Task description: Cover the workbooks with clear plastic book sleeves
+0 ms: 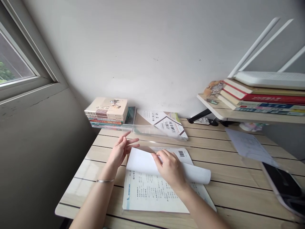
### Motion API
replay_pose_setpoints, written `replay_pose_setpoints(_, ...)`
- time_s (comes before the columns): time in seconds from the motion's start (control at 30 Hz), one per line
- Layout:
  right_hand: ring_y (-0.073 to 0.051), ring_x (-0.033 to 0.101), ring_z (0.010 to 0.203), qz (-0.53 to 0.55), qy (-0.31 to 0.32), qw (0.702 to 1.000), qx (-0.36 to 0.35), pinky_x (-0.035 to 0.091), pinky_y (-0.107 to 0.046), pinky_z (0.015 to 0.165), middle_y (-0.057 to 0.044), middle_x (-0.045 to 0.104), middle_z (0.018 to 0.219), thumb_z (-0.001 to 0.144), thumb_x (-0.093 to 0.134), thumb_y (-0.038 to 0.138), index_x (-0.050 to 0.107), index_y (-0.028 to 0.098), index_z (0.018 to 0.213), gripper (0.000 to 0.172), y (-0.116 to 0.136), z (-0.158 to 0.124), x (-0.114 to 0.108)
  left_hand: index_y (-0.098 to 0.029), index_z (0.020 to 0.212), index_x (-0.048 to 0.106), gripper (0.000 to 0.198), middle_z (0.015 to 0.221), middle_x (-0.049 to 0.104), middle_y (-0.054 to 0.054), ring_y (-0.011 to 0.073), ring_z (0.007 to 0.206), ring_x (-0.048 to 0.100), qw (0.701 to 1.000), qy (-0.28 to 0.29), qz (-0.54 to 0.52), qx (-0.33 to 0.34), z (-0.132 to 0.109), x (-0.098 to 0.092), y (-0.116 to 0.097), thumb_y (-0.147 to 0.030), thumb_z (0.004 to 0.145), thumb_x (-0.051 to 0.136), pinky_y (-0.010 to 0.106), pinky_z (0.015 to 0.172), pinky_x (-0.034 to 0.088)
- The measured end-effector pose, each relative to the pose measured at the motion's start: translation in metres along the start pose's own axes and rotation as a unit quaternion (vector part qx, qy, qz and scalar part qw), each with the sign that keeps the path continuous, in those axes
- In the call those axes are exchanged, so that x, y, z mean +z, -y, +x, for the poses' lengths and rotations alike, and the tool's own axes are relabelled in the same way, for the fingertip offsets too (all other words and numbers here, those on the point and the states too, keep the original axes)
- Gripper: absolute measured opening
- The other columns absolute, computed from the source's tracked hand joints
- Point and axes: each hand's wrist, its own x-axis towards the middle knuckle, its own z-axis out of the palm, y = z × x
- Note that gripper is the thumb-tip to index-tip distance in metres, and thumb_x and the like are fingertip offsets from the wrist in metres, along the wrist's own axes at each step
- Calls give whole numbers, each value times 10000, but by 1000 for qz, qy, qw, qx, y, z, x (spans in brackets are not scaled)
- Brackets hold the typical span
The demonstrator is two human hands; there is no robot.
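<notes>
A workbook (154, 197) with printed pages lies on the wooden table in front of me, its lower page showing Chinese text. Across its middle a white sheet (140, 161) curls over, and my right hand (170, 165) closes its bent fingers on it. My left hand (121, 149) is raised just past the workbook's upper left corner, with its fingers spread and nothing in them. A bracelet circles my left wrist. Behind the workbook, a clear plastic sheet (162, 132) stands bent up in front of another book. A barcode shows on the workbook's far right corner.
At the back left sits a stack of books (107, 111); beside it lies a workbook (164, 119). On the right, a raised shelf (228, 115) bears books and a white router (271, 78). Below are a paper (247, 144) and a dark-screened device (282, 179).
</notes>
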Motion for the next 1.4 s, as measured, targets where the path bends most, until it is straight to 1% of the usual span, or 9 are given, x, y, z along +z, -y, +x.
replay_pose_setpoints(0.3,-137,490,546,-25,-3,1000,-5,303,-282,615,-3,552,588,911,475,280,470,204,606,315,2,0,3,-133,1111,559,315,1176,648,155,250,942,675,999,1,-40,-13,6,0,-3,-262,829,615,365,855,474)
replay_pose_setpoints(0.47,-142,500,554,-31,-24,999,-6,306,-282,612,-5,545,577,924,462,296,476,205,609,328,2,2,3,-155,981,562,219,1202,636,142,256,984,662,999,13,-20,-24,4,3,-7,-321,842,598,272,689,490)
replay_pose_setpoints(0.57,-148,507,566,-34,-30,999,-2,308,-285,617,-10,551,590,928,458,317,488,206,625,325,1,3,4,-169,1024,536,271,1178,648,146,256,946,676,1000,14,0,-24,2,4,-8,-365,844,590,239,599,460)
replay_pose_setpoints(0.8,-152,516,583,-40,-29,999,8,316,-282,631,-9,553,603,933,455,325,491,204,637,322,-1,6,9,-189,1135,484,414,1150,661,150,257,977,654,997,44,54,-29,-2,4,-7,-437,824,598,283,676,459)
replay_pose_setpoints(0.97,-158,524,589,-51,-27,998,1,308,-285,632,-17,567,610,936,447,314,510,202,635,327,-1,11,10,-206,1157,467,484,1147,664,140,171,818,650,992,66,109,-25,-2,2,-4,-344,755,699,254,630,426)
replay_pose_setpoints(1.07,-156,531,600,-49,-19,999,-1,308,-282,630,-17,587,634,929,464,299,525,201,648,303,-2,17,12,-206,1159,440,616,1123,674,137,186,868,649,993,74,88,-21,0,1,-1,-252,652,787,290,721,465)
replay_pose_setpoints(1.17,-153,539,613,-53,-14,998,-5,310,-281,642,-19,604,655,919,487,290,536,200,660,279,-2,26,13,-206,1176,407,734,1067,694,123,182,836,657,994,50,92,-18,2,4,0,-206,574,828,290,713,488)
replay_pose_setpoints(1.27,-152,549,637,-54,-3,998,-15,309,-283,659,-23,621,681,912,505,311,539,198,670,269,-2,32,5,-197,1198,387,783,952,720,93,169,767,663,994,19,109,-8,2,8,-1,-225,556,834,273,678,499)
replay_pose_setpoints(1.4,-202,563,792,-69,-1,998,6,319,-321,738,-53,650,799,877,540,419,570,191,813,239,-17,29,-24,-205,1208,383,794,864,721,54,161,718,662,993,-9,116,21,1,11,-3,-258,555,833,250,631,495)
